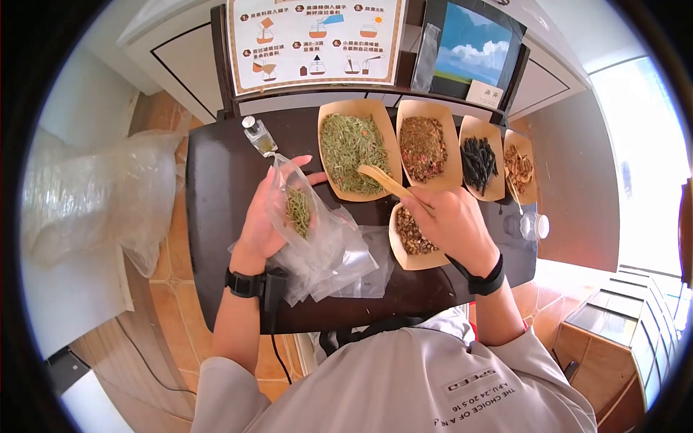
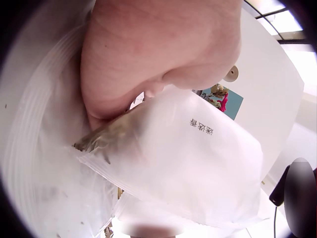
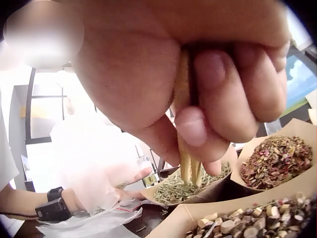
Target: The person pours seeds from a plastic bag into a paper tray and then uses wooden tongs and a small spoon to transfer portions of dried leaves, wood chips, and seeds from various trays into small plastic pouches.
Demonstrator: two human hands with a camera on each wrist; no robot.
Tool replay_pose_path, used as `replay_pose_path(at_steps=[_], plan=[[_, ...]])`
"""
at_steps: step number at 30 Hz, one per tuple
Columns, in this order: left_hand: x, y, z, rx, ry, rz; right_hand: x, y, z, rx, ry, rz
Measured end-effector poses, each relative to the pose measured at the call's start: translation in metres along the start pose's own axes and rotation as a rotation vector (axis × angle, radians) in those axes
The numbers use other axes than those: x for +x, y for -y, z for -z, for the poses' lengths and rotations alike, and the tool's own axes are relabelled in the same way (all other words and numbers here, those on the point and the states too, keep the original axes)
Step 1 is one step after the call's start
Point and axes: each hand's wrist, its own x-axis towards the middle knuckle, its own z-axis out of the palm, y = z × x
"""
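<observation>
My left hand holds a clear plastic zip bag, its mouth up, with a small bunch of dry green needle-like herb inside. Printed characters mark the bag in the left wrist view. My right hand grips wooden tongs, whose tips reach into the green herb at the front of a large paper tray. In the right wrist view the two prongs stand close together over the herb. Below the right hand sits a smaller tray with chopped brown-and-white pieces, partly hidden.
Further right stand trays of reddish-brown flakes, black strips and light brown bits. A small glass bottle is at the back left, a clear jar at the right edge. Behind them stands an instruction board.
</observation>
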Motion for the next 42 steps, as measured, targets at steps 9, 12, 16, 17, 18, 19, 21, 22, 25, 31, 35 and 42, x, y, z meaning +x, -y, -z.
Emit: replay_pose_path(at_steps=[9, 12, 16, 17, 18, 19, 21, 22, 25, 31, 35, 42], plan=[[0.000, 0.001, 0.003, 0.006, 0.009, -0.016, 0.002, 0.009, -0.011, -0.257, -0.016, 0.128], [0.000, 0.002, 0.009, -0.007, -0.014, 0.002, 0.000, 0.004, -0.002, -0.154, -0.053, 0.154], [0.000, 0.006, 0.011, -0.002, -0.057, 0.013, -0.001, 0.000, 0.011, -0.020, -0.171, 0.164], [0.000, 0.005, 0.010, 0.000, -0.071, 0.016, -0.002, 0.002, 0.016, -0.001, -0.188, 0.167], [0.000, 0.004, 0.009, 0.004, -0.084, 0.018, -0.003, 0.006, 0.022, 0.018, -0.192, 0.165], [0.000, 0.004, 0.009, 0.006, -0.085, 0.018, -0.004, 0.010, 0.027, 0.019, -0.193, 0.165], [0.001, 0.003, 0.007, 0.006, -0.126, 0.051, -0.009, 0.019, 0.035, 0.064, -0.217, 0.125], [0.000, 0.003, 0.007, 0.007, -0.126, 0.049, -0.011, 0.023, 0.039, 0.083, -0.232, 0.148], [0.001, 0.003, 0.007, 0.015, -0.125, 0.058, -0.015, 0.040, 0.042, 0.096, -0.244, 0.242], [0.000, 0.004, 0.002, -0.029, -0.194, 0.062, -0.013, 0.060, 0.021, -0.074, -0.169, 0.459], [0.000, 0.004, 0.004, -0.027, -0.187, 0.035, -0.012, 0.055, 0.025, 0.000, -0.173, 0.408], [-0.002, 0.001, 0.008, 0.042, -0.069, -0.028, -0.016, 0.035, 0.039, 0.107, -0.173, 0.117]])
